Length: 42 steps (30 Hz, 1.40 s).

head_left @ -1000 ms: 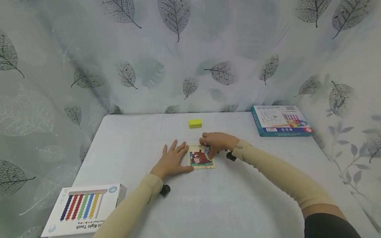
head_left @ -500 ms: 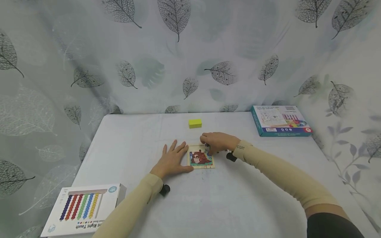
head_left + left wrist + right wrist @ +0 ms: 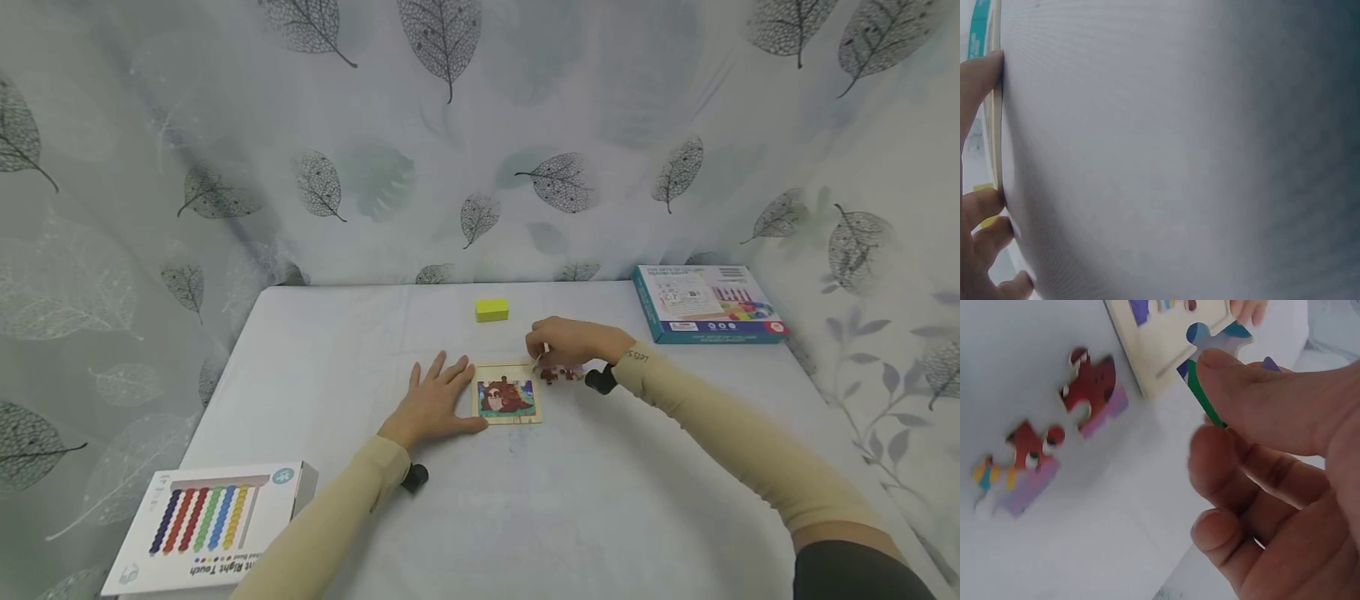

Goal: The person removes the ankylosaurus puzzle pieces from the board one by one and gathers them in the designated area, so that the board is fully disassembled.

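Well, I have the right grip (image 3: 573, 337) pinching a flat, knobbed puzzle piece (image 3: 1225, 340) between thumb and finger, just beside the pale wooden frame (image 3: 1159, 350); a shallow hold could let it twist and drop. The left grip (image 3: 429, 408), fingers spread, touches the frame's edge; uneven pressure might slide it across the white counter (image 3: 360, 333)

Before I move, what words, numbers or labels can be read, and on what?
"...nt Right Touch": upside down on the white box, its start hidden by the left sleeve.
"LET'S", small: cuff of the right sleeve.
Blue-edged box: print too small.
White box's other print: too small.
Wooden puzzle board: no lettering visible.
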Motion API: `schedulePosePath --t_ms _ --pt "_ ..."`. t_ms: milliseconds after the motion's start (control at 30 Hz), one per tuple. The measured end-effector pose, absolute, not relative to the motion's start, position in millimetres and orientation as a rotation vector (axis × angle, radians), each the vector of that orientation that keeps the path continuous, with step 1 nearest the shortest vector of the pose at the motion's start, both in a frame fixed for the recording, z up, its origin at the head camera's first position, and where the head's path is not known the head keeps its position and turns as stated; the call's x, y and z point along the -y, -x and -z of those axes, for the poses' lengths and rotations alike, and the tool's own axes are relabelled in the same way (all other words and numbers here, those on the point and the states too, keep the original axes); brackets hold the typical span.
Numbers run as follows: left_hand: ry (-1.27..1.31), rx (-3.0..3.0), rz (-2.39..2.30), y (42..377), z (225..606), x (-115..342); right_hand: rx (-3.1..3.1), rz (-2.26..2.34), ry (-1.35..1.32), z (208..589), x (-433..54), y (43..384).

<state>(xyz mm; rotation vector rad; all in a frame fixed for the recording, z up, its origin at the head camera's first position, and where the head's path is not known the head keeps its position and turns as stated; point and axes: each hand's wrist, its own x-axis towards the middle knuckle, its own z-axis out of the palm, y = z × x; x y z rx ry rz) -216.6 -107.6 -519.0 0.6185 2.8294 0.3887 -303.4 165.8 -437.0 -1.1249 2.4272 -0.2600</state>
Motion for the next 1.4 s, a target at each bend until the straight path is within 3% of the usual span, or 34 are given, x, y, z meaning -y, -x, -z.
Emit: schedulePosePath --t_ms 667,1400 --pt "-0.619 -2.824 -0.379 218 519 110 -2.429 0.279 0.757 451 -254 306" --pt "-0.635 -2.838 -0.401 216 522 108 -2.466 0.221 0.722 474 -264 309"
